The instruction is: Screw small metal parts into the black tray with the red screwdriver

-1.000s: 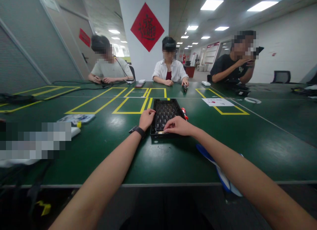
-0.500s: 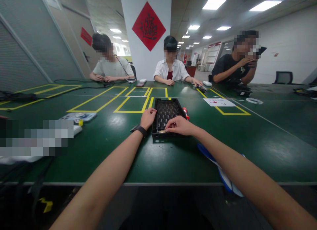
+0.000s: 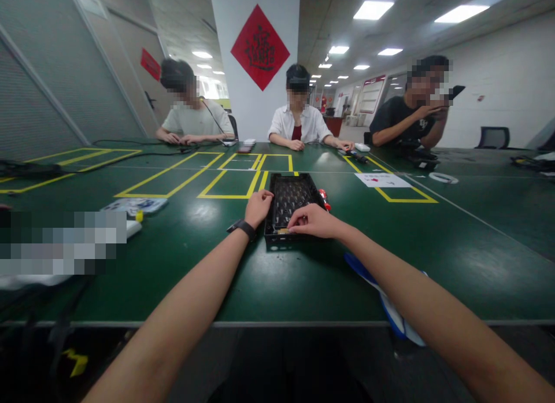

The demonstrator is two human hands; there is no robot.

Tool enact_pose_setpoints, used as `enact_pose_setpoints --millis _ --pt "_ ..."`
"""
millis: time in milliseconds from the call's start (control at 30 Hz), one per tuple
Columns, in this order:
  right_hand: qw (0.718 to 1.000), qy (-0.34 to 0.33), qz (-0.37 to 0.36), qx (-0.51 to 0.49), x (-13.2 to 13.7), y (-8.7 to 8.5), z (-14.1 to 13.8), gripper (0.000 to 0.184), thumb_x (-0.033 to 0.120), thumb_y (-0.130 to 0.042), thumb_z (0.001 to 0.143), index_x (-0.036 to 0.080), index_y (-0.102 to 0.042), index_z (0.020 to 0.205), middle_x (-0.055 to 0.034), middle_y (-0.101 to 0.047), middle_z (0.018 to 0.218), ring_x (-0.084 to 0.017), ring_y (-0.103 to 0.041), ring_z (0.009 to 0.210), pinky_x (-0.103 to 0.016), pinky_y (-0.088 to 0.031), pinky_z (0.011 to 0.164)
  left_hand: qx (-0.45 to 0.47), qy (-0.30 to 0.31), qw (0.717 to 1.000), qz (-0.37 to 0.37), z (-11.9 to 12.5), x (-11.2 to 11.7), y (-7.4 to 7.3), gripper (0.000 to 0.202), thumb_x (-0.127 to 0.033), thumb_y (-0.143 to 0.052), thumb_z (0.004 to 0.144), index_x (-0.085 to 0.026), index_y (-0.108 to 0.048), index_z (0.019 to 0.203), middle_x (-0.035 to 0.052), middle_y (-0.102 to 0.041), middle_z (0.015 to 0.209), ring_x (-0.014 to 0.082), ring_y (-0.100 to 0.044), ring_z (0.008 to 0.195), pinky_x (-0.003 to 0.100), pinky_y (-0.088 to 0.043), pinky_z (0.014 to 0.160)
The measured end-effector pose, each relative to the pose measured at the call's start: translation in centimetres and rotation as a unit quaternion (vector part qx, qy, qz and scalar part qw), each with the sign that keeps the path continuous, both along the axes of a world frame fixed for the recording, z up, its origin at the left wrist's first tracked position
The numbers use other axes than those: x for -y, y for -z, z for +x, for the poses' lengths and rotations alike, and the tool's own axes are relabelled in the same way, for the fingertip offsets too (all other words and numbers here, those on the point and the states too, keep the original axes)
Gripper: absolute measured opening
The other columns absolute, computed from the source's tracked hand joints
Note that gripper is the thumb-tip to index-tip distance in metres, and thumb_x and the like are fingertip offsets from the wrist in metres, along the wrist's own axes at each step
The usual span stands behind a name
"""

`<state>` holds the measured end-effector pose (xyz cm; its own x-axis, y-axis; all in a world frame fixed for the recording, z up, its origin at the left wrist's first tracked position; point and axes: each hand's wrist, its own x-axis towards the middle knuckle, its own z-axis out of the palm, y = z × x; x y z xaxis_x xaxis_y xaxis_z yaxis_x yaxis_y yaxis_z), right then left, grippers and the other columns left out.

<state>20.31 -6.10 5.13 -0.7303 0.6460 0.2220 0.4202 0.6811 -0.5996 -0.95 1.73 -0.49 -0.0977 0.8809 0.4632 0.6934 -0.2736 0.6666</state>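
Note:
A black tray (image 3: pixel 297 179) with a grid of small pockets lies on the green table (image 3: pixel 182 264) in front of me. My left hand (image 3: pixel 258 208), a dark watch on its wrist, is curled against the tray's left rim. My right hand (image 3: pixel 312 221) rests over the tray's near edge with its fingers pinched together on a small pale part (image 3: pixel 282 231) that I cannot make out. A red-handled tool (image 3: pixel 323 198) lies along the tray's right side.
Three people sit across the table, their hands on it. Yellow tape rectangles (image 3: pixel 229 183) mark the surface. A white paper (image 3: pixel 383 179) lies to the right, a printed card (image 3: pixel 134 205) to the left, a blue and white object (image 3: pixel 390 310) under my right forearm.
My hands have stayed on the tray. The middle person across the table has moved a hand with a dark tool to the right.

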Motion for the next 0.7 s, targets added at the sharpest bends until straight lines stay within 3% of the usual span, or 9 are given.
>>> enact_pose_setpoints --millis 433,700 --pt "1.0 -0.014 -0.013 0.002 0.25 -0.35 0.02 0.03 0.037 -0.064 0.073 0.01 -0.071 0.085 -0.0043 -0.064 0.068 -0.009 -0.051 0.058 -0.02 -0.038 0.056 0.008 0.001 1.0 0.0 0.07 0.23 -0.25 0.024 -0.023 -0.044 0.077 -0.017 -0.065 0.086 0.0058 -0.065 0.086 0.0178 -0.057 0.083 0.03 -0.044 0.077" --pt "0.998 0.038 -0.043 -0.014 0.87 -0.7 -0.65 0.031 0.036 -0.069 0.068 0.011 -0.07 0.084 -0.0037 -0.064 0.067 -0.008 -0.052 0.059 -0.019 -0.037 0.055 0.033 0.001 0.999 -0.019 0.29 0.44 -0.61 0.023 -0.022 -0.051 0.07 -0.015 -0.064 0.088 0.0064 -0.064 0.087 0.0178 -0.057 0.085 0.03 -0.045 0.08"
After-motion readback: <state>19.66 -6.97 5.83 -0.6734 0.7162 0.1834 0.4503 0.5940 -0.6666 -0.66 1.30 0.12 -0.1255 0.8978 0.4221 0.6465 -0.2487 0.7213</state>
